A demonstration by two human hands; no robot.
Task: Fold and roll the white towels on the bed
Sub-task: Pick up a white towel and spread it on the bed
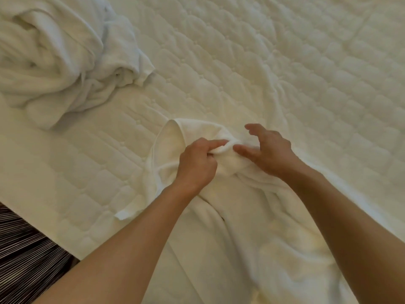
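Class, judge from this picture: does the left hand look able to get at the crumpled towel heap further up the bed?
Probably yes, once freed. Only bare mattress lies between the left hand and the towel heap, but that hand now pinches the near towel.

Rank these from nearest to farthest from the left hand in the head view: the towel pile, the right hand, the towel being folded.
1. Towel being folded: pinched by the left hand.
2. Right hand: just right of it, over the same towel.
3. Towel pile: far off, upper left.
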